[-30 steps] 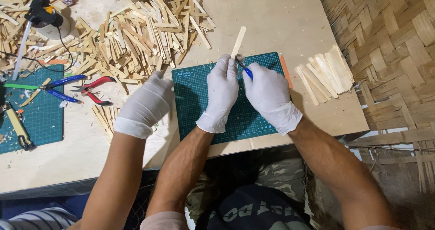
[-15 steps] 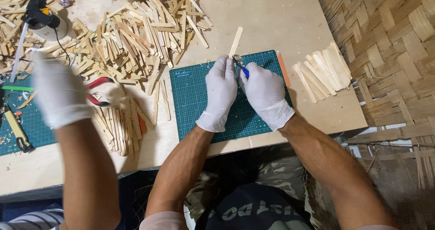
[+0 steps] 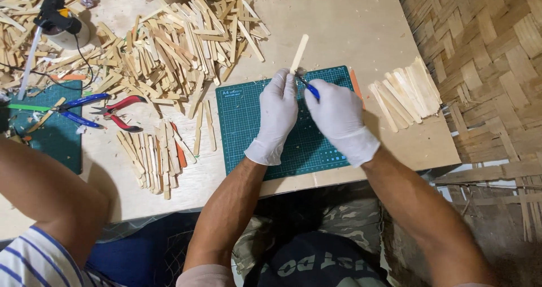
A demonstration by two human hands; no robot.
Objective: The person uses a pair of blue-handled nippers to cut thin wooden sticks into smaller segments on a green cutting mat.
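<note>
Plywood table (image 3: 361,21): green cutting mat (image 3: 248,129), wooden sticks (image 3: 169,49), pliers (image 3: 121,112).

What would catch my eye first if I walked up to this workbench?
Most likely the two white-gloved hands in the middle: the left hand steadies a flat wooden stick on a green cutting mat while the right hand works at it with a blue-handled tool. Next, the big heap of wooden sticks sprawling across the table's upper left, with red-handled pliers just below it.
</note>
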